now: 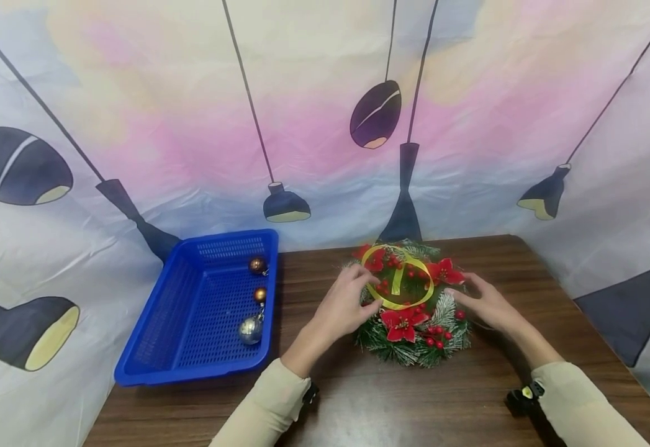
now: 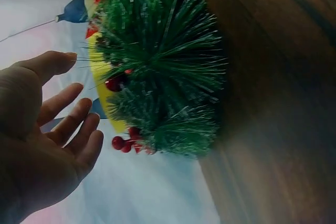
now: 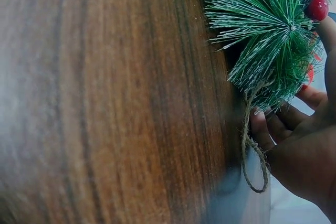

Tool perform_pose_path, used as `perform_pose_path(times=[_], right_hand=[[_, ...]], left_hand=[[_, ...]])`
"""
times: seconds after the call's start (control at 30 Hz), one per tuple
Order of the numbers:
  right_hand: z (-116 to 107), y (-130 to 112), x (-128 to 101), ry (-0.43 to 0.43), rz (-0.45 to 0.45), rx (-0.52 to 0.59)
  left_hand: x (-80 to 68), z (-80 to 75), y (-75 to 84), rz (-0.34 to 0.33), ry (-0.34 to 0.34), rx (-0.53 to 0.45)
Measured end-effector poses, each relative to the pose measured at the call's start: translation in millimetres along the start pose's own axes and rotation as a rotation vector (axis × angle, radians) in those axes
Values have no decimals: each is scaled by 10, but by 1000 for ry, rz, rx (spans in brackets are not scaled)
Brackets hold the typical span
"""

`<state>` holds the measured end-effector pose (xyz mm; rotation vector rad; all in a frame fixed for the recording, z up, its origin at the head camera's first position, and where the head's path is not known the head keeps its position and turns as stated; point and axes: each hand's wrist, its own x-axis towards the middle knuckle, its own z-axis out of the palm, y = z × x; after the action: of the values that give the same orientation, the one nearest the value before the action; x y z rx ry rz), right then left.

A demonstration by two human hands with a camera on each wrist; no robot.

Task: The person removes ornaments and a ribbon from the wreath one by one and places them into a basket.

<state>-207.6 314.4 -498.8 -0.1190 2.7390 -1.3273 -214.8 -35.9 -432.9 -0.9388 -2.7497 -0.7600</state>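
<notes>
A green artificial wreath (image 1: pixel 455 326) lies on the table, trimmed with red poinsettias (image 1: pixel 403 324), frosted sprigs and red berries. On top of it a yellow ribbon (image 1: pixel 432 282) forms a loop, one strip crossing inside. My left hand (image 1: pixel 344 301) hovers beside the ribbon's left side, fingers loosely bent with nothing between them; the left wrist view shows this hand (image 2: pixel 55 124) apart from the greenery. At the wreath's right rim, my right hand (image 1: pixel 489 301) grips the edge, its thumb by a red berry (image 3: pixel 316 7) and its fingertips close to a twine loop (image 3: pixel 245 148).
A blue plastic basket (image 1: pixel 190 374) stands to the left on the brown wooden table (image 1: pixel 414 397). Inside lie two small copper-gold baubles (image 1: pixel 257 266) and a larger silver bauble (image 1: pixel 250 330). Behind the table hangs a cloth backdrop (image 1: pixel 325 149) printed with lamps.
</notes>
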Motion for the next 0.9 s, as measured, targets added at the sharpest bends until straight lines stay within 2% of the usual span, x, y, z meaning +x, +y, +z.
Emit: perform_pose_path(times=[0.1,0.27,0.57,0.9], right_hand=[[-6,16,1,2,2,-1],[-10,11,-10,6,-1,5],[11,2,-10,8,-5,21],[8,9,-18,16,2,31]], left_hand=[[13,47,-10,-10,-15,5],[32,90,-20,12,-30,10],[30,77,-40,1,-57,32],[54,94,-44,20,-37,20]])
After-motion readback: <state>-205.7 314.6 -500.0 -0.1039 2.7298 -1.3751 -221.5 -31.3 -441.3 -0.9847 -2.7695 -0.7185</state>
